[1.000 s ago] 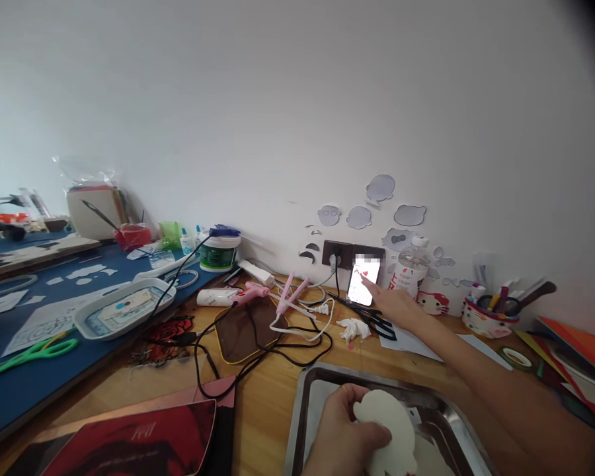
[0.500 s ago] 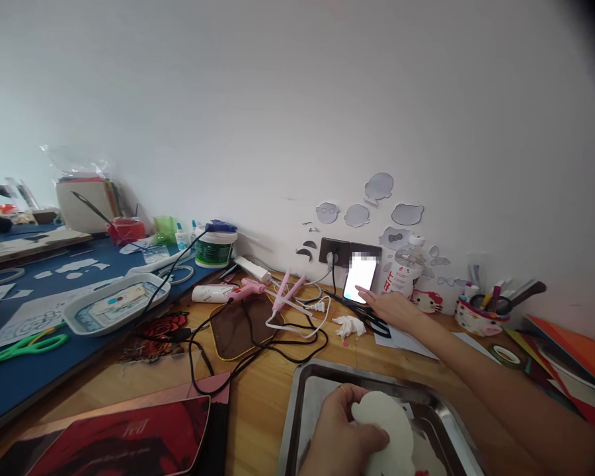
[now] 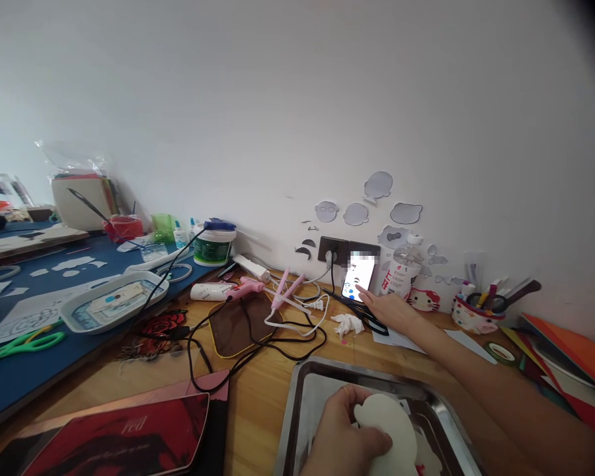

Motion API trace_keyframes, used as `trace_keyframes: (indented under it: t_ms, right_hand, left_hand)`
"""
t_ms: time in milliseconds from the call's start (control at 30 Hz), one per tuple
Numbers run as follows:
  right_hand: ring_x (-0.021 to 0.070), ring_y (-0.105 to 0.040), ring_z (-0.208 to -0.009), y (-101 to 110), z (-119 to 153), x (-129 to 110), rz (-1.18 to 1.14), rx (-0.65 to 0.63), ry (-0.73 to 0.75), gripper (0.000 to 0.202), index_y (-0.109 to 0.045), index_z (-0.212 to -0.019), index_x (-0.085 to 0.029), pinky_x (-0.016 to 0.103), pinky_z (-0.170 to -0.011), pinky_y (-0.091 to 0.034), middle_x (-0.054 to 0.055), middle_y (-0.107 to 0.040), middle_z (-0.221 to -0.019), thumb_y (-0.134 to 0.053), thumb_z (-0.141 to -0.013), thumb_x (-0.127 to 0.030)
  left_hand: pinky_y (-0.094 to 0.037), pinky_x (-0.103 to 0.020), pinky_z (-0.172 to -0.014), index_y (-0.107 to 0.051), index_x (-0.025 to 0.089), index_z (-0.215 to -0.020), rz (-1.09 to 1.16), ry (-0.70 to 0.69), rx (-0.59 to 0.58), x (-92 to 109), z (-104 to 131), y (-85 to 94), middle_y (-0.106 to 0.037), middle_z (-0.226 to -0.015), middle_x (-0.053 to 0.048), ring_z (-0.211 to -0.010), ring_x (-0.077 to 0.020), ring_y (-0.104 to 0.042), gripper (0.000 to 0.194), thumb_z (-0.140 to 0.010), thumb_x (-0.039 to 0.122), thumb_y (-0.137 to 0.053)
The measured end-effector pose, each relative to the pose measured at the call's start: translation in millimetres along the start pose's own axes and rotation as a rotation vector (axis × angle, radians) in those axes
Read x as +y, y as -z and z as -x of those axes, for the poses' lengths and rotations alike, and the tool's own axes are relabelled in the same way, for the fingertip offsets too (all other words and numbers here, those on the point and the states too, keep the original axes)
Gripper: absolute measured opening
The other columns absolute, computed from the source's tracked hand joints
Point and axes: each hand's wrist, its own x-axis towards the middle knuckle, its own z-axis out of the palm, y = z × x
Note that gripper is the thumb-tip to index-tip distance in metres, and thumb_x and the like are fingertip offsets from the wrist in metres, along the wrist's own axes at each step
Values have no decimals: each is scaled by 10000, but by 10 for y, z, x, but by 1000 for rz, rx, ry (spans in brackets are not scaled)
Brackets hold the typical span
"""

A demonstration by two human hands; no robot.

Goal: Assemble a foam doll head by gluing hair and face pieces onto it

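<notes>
Over the metal tray (image 3: 291, 396), my left hand (image 3: 350, 433) grips a flat, pale, rounded cutout (image 3: 396, 430), thumb on top and fingers behind it. A bit of red shows at the cutout's lower edge. My right hand (image 3: 384, 309) reaches out to a lit phone (image 3: 359, 277) leaning against the wall, its index finger stretched out at the lower part of the screen. Nothing is held in that hand. Small dark and blue shapes show on the phone's white screen.
Pink glue guns (image 3: 248, 287) and tangled black cables lie left of the phone. A crumpled tissue (image 3: 347, 324), a clear bottle (image 3: 401, 274) and a pen holder (image 3: 476, 314) stand or lie nearby. A red box (image 3: 123, 436) is at the front left.
The phone screen now shows small dark and blue shapes where it was mostly blank white. Both hands keep nearly the same places, and the view has shifted slightly.
</notes>
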Motion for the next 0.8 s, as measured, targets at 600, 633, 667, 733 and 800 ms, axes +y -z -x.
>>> trace_keyframes:
  t_ms: [600,633,667,733,800]
  right_hand:
    - [191,-619,-533,60,-21,18,-65,0,-29,424,-452,-1187,-138,307,-405,-424,208,-257,-1352,-240,-821,-103]
    - [184,-617,-526,64,-26,18,-81,-2,-33,427,-448,-1192,-134,303,-407,-424,212,-269,-1348,-244,-818,-99]
    - [177,-615,-524,73,-30,19,-99,-5,-37,433,-443,-1197,-132,297,-413,-424,213,-282,-1344,-250,-812,-88]
    - [166,-615,-536,115,-25,22,-148,-9,-47,444,-446,-1194,-136,287,-434,-426,203,-309,-1338,-270,-792,-63]
    - [165,-619,-572,207,19,21,-218,-8,-59,436,-465,-1171,-151,281,-462,-426,186,-346,-1328,-298,-779,-58]
  left_hand:
    - [-364,-234,-511,-526,128,-789,-17,6,-3,39,30,13,-559,-658,-9,-535,-114,-492,382,-409,93,-544]
    - [-363,-233,-510,-527,129,-786,-17,5,-2,42,31,13,-559,-657,-9,-532,-113,-492,378,-409,94,-546]
    - [-363,-232,-507,-527,131,-781,-12,5,1,43,31,11,-558,-654,-7,-529,-112,-491,373,-409,98,-550]
    - [-364,-228,-506,-523,132,-764,4,-8,5,40,28,6,-560,-649,-9,-530,-110,-493,360,-407,107,-564]
    - [-369,-227,-512,-516,129,-759,17,-24,10,37,22,4,-569,-658,-19,-542,-112,-501,365,-400,116,-581]
